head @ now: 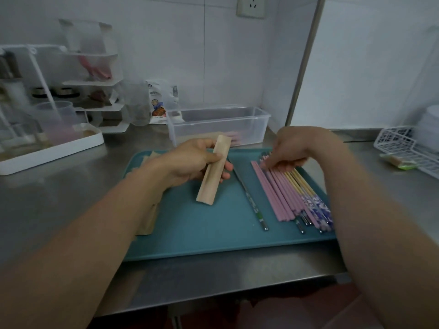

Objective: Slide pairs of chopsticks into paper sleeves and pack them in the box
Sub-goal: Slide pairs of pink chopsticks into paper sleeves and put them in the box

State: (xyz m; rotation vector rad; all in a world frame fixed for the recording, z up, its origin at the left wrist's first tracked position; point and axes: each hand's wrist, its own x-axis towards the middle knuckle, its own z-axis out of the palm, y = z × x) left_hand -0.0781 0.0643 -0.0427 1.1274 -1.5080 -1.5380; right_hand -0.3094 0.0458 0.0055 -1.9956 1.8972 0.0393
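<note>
Head view: your left hand [192, 160] grips one paper sleeve [213, 170] above the teal tray [202, 229], thumb on top and fingers curled under it. Your right hand [292, 150] reaches down to the far ends of the pink chopsticks [273, 193], fingers curled on them; I cannot tell if it already pinches a pair. Patterned chopsticks [313, 203] lie beside the pink ones. More sleeves [149, 219] lie under your left forearm. The clear box [218, 124] stands on the desk [59, 186] behind the tray.
</note>
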